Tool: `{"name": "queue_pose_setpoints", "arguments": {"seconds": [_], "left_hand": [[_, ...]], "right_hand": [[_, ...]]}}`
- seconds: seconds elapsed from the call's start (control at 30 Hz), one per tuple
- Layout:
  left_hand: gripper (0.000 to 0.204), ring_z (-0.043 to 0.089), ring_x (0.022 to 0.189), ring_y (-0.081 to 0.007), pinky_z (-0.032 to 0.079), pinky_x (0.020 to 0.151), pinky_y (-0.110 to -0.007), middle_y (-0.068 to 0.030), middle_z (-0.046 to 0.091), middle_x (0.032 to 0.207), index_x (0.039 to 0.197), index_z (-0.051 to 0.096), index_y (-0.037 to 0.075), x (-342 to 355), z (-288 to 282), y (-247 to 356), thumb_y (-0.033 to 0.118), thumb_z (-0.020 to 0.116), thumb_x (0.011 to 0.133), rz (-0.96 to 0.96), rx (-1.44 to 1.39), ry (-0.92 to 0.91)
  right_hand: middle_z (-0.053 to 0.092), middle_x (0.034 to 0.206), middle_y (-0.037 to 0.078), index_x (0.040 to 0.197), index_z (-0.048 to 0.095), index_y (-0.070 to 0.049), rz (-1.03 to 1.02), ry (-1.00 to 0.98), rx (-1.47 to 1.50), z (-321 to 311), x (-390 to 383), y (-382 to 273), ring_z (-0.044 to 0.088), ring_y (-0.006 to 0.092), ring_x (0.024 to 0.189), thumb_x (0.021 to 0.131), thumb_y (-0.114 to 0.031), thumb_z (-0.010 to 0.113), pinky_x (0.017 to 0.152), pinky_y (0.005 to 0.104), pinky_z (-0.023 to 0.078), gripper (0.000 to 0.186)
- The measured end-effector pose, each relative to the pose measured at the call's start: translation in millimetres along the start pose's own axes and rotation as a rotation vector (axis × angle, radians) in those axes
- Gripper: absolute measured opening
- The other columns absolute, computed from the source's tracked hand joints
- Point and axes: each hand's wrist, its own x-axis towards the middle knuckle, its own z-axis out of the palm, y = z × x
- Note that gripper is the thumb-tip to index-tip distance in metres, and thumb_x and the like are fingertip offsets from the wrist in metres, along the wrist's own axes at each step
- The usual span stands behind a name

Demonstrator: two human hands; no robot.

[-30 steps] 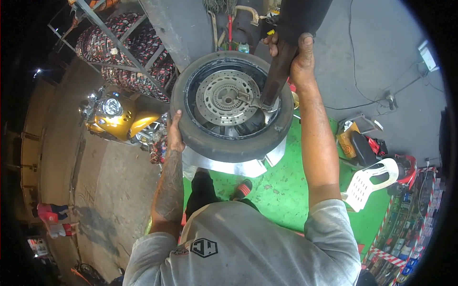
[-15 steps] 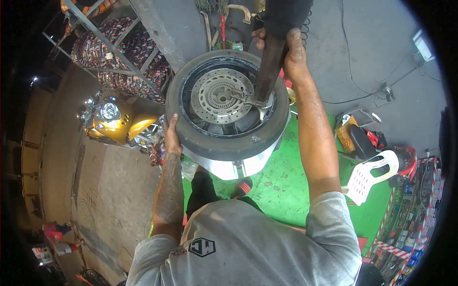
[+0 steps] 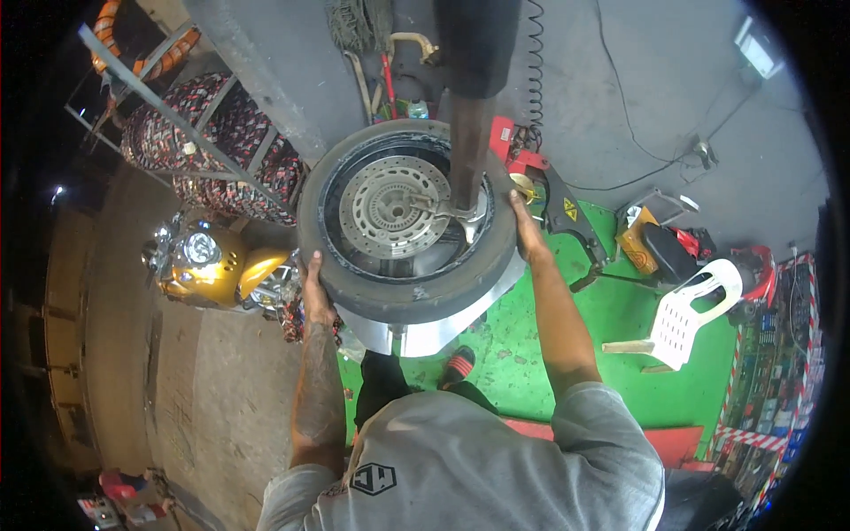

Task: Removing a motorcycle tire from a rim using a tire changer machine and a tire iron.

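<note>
In front of me a motorcycle wheel with a black tyre (image 3: 354, 296) lies flat on a tyre-changing machine, whose pale metal table (image 3: 381, 336) shows beneath it. A drilled brake disc (image 3: 356, 232) sits at its centre. The machine's dark upright bar (image 3: 467, 150) comes down to a metal mounting head (image 3: 471, 221) at the rim's right side. My left hand (image 3: 317, 294) grips the tyre's left side, its fingers partly hidden behind the tread. My right hand (image 3: 529, 232) holds the right side, thumb upward, its other fingers mostly out of sight.
A yellow motorcycle (image 3: 212, 265) stands at left, below a rack of tyres (image 3: 195, 137). To the right are a red-and-black machine arm (image 3: 567, 208), a white plastic chair (image 3: 682, 327) and a shelf of small goods (image 3: 766, 380). A coiled hose (image 3: 536, 71) hangs behind.
My right hand has left the upright bar and come down to the tyre's right side. The left hand stays on the tyre. The view has shifted.
</note>
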Motion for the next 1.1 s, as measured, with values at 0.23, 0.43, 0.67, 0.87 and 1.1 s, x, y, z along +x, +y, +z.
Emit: {"name": "queue_pose_setpoints", "arguments": {"seconds": [0.23,0.43,0.67,0.87,1.1], "left_hand": [[0.090,0.042,0.133,-0.0334,0.036,0.109,-0.049,-0.0157,0.037,0.150,0.154,0.019,0.012,0,8,1,0.043,0.069,0.086,0.041,-0.006,0.012],[0.075,0.049,0.125,-0.0349,0.041,0.105,-0.050,-0.0171,0.048,0.140,0.146,0.036,0.010,25,1,19,0.046,0.066,0.087,-0.086,-0.025,-0.005],[0.075,0.054,0.121,-0.0312,0.045,0.101,-0.046,-0.0151,0.052,0.137,0.144,0.041,0.009,40,-3,34,0.053,0.064,0.088,0.032,0.212,0.005],[0.081,0.051,0.124,-0.0309,0.043,0.103,-0.043,-0.0171,0.049,0.141,0.144,0.040,0.001,55,0,36,0.057,0.061,0.089,0.084,0.361,0.154],[0.073,0.050,0.125,-0.0295,0.038,0.106,-0.040,-0.0179,0.051,0.140,0.142,0.043,-0.001,59,-8,44,0.051,0.059,0.093,0.174,0.503,0.119]], "right_hand": [[0.042,0.144,0.022,0.153,0.017,-0.010,-0.005,0.015,0.094,11,-44,-8,0.046,0.0331,0.128,0.079,-0.041,0.075,0.106,0.0446,0.039,0.100],[0.043,0.141,0.025,0.150,0.015,-0.001,-0.088,0.102,0.123,29,-77,4,0.047,0.0337,0.127,0.078,-0.035,0.077,0.107,0.0421,0.038,0.101],[0.036,0.143,0.029,0.150,0.003,0.002,-0.161,0.165,0.044,42,-106,40,0.043,0.0359,0.130,0.081,-0.036,0.077,0.108,0.0443,0.038,0.107],[0.036,0.143,0.029,0.149,0.006,0.003,-0.115,0.171,0.035,54,-133,37,0.040,0.0352,0.132,0.083,-0.038,0.076,0.111,0.0431,0.033,0.104],[0.048,0.137,0.022,0.144,0.030,0.001,-0.063,0.137,-0.030,38,-163,45,0.044,0.0295,0.129,0.092,-0.045,0.065,0.106,0.0382,0.035,0.078]]}}
